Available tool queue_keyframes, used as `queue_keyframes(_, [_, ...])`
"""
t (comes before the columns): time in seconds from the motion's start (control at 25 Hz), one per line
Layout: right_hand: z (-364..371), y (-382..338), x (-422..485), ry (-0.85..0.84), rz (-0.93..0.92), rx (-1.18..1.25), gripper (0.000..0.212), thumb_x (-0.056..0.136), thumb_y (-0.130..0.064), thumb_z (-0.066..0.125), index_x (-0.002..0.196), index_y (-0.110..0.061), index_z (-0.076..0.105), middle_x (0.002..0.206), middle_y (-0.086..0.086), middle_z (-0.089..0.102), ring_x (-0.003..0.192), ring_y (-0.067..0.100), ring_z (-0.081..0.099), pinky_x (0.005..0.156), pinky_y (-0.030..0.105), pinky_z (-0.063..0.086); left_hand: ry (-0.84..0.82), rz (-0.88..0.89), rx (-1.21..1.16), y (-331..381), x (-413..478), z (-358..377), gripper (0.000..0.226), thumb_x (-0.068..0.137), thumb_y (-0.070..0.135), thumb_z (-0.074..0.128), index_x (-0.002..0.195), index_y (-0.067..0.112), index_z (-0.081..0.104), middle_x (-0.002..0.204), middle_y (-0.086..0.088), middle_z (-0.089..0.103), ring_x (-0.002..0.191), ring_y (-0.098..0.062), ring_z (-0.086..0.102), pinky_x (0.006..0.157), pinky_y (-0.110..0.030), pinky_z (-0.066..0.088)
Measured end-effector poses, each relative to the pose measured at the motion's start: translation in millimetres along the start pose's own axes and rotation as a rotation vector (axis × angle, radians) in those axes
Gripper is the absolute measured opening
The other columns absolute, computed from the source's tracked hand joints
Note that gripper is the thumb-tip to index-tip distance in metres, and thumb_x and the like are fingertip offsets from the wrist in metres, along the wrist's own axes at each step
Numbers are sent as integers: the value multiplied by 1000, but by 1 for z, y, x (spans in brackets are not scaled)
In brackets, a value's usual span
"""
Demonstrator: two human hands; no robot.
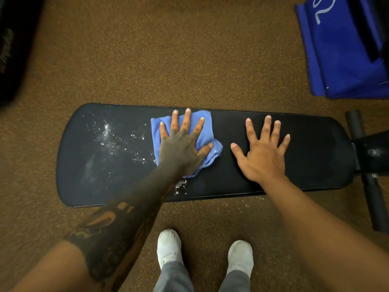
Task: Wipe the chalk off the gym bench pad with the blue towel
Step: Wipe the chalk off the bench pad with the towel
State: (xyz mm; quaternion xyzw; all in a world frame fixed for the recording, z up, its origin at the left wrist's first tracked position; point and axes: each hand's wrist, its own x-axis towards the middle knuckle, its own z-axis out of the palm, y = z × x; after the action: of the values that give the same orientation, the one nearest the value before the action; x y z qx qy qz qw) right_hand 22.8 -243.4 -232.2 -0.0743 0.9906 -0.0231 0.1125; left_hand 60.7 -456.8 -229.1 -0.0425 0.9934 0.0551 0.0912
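Note:
A black gym bench pad point(315, 152) lies across the view on a brown speckled floor. White chalk point(107, 133) is scattered over its left half, with a small clump near the front edge point(181, 184). The blue towel point(207, 127) is crumpled at the pad's middle. My left hand point(181, 144) presses flat on the towel with fingers spread. My right hand point(263, 152) rests flat on the bare pad to the right, fingers apart, holding nothing.
A blue bag point(345, 55) sits on the floor at the far right. The bench frame with black foam rollers point(372, 192) sticks out at the right end. A dark object point(14, 49) fills the upper left. My white shoes point(169, 247) stand before the bench.

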Motion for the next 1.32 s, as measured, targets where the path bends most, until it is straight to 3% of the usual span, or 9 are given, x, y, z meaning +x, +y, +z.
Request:
queue_keyframes(0.2, [0,2,-1,1,6,-6,80,84,-76,17,152,-38,2,162,13,-6,148,36,-11,115,63,1,28,-58,-79,-29,-6,0,64,93,57,25,151,32,15,164,-6,5,149,-33,-5,116,-58,6])
queue_keyframes(0.4, [0,-1,0,18,17,-15,80,85,-75,19,153,-37,2,162,13,-6,148,36,-9,115,63,2,-9,46,-34,-5,-67,10,63,93,53,27,151,33,14,163,-7,4,149,-33,-3,115,-58,6])
queue_keyframes(0.72, [2,0,-1,43,22,-6,79,85,-75,24,152,-38,6,163,12,-2,148,34,-6,115,62,4,17,61,-29,-18,31,-6,62,93,51,26,151,27,22,163,-9,10,149,-34,4,116,-58,10])
queue_keyframes(0.88, [2,1,-1,47,23,-15,79,85,-75,23,152,-38,7,163,13,0,148,34,-6,115,62,4,31,-8,-84,-36,5,-4,63,92,52,25,151,29,19,163,-8,9,149,-32,0,116,-58,9])
queue_keyframes(1.12, [0,0,-1,29,11,4,79,85,-75,22,152,-37,7,163,13,-2,148,35,-8,115,63,2,-23,5,-47,26,-40,9,63,94,53,25,152,32,10,163,-8,1,149,-32,-7,116,-59,2])
queue_keyframes(1.32, [0,2,-1,22,-7,32,78,85,-74,22,152,-37,7,162,13,-2,148,36,-8,115,63,1,-8,27,1,18,-20,7,64,94,49,23,152,27,9,163,-6,6,150,-30,1,117,-57,10])
